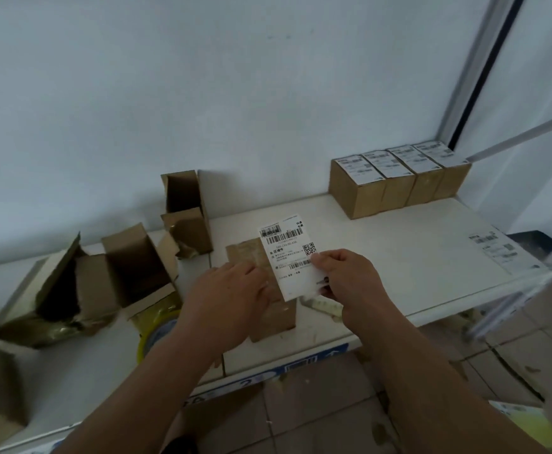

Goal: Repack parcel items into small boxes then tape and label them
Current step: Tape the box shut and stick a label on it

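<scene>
On the counter [399, 257], a sealed box [268, 309] sits at the front middle with a label [289, 260] above it. Opened boxes [130, 267] lie left; four labelled boxes [399, 181] stand in a row behind right, against the wall [235, 93].

A: Free room?
B: Bare white table [415, 244] right of the small box [268, 309], up to the row of labelled boxes [396, 181] at the wall.
A: Left?
B: Blocked: opened cartons [81, 286], upright open box [188, 211], tape roll [156, 329] crowd it.
</scene>
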